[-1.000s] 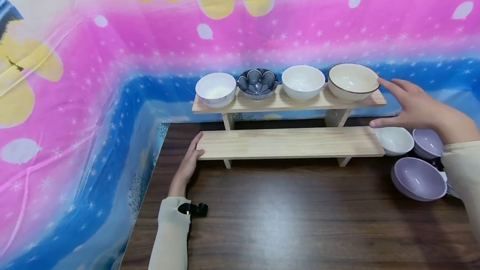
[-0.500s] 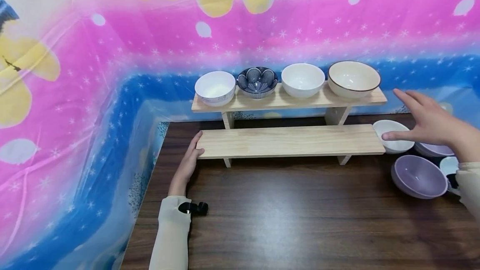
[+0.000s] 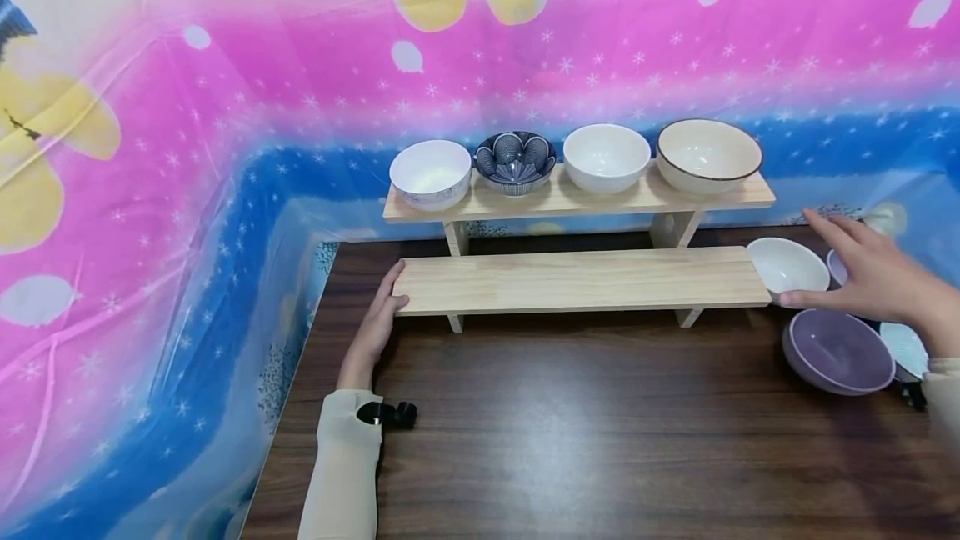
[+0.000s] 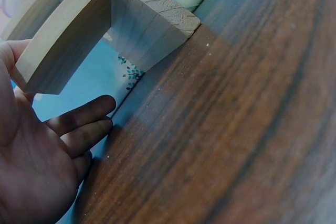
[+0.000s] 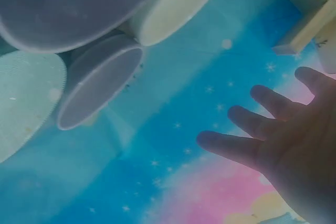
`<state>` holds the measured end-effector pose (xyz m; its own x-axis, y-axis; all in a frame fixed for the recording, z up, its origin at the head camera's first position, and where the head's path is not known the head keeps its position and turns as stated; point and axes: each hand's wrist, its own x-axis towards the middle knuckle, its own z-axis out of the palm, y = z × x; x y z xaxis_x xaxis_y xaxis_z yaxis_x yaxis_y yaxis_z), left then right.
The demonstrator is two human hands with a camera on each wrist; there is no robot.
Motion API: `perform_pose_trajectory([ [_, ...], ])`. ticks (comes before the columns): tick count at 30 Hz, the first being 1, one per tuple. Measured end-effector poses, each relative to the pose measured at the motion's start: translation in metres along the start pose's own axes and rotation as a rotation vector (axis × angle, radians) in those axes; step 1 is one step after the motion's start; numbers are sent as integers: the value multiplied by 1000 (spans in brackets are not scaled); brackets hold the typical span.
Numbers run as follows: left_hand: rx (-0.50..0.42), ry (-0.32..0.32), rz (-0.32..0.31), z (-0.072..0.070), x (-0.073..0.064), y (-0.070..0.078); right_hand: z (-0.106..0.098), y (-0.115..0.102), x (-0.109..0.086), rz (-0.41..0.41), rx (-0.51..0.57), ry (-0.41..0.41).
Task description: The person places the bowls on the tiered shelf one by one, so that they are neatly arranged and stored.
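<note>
Wooden lower shelf (image 3: 581,282): left hand (image 3: 375,319) grips end;
White bowl (image 3: 787,267): on table (image 3: 540,440), right of shelf;
Right hand (image 3: 873,277): spread, empty, nearby;
Reach: apparent step; rim pinch likely called for next

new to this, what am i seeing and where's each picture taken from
No machine here: a person works bare-handed. One camera sits on the head, looking down; each wrist wears another. On a dark brown wooden table stands a pale two-tier wooden stand. Its upper tier bears four round bowls: a white patterned one, a dark blue patterned one, a plain white one and a brown-rimmed cream one. At right are a round white bowl, two round purple bowls and a pale green ridged dish. The left hand holds the stand's lower left end; the right hand, fingers spread, holds nothing.
</note>
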<state>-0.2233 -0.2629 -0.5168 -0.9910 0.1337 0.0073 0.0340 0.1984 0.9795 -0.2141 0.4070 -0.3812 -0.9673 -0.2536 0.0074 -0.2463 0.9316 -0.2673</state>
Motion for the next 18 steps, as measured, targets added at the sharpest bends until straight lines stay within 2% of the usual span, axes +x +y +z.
perform_pose_trajectory([
  [8, -10, 4, -14, -1, -1, -1, 15, 10, -9, 35, -22, 18],
  [14, 11, 4, -21, -1, -1, 0, 30, 17, -20, -4, -53, 69],
  [18, 12, 8, -20, -1, -2, 1, 38, 20, -27, -32, -23, 80],
])
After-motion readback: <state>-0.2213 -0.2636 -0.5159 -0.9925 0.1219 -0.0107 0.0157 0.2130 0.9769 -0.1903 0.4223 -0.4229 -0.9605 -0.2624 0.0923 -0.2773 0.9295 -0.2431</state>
